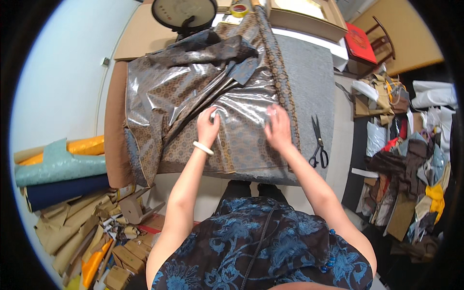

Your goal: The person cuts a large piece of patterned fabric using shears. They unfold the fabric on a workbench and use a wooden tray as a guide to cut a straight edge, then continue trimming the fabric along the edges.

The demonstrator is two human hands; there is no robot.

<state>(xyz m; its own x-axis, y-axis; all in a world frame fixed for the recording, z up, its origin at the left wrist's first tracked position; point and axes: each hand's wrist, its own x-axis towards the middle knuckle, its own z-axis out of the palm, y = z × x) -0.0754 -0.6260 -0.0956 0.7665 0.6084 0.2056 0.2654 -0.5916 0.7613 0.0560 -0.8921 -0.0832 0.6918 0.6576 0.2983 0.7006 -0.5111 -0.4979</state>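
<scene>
A glossy brown patterned fabric (246,145) lies over a grey-topped table, with a bunched heap of it folded toward the far left. My left hand (208,127), with a white bangle (203,148) at the wrist, rests on the fabric. Its fingers are curled together, and a small whitish bit shows at the fingertips, too small to name. To the right, my right hand (279,129) is over the fabric near its rolled right edge, fingers apart and slightly blurred. Black-handled scissors (317,145) lie on the table, right of that hand.
The grey tabletop (311,87) shows along the right. Yellow tape (239,10), a round black-rimmed device (184,13) and an open box (309,19) are at the far side. Fabric rolls (63,166) stand left; scraps (411,164) pile up right. A red box (360,43) is far right.
</scene>
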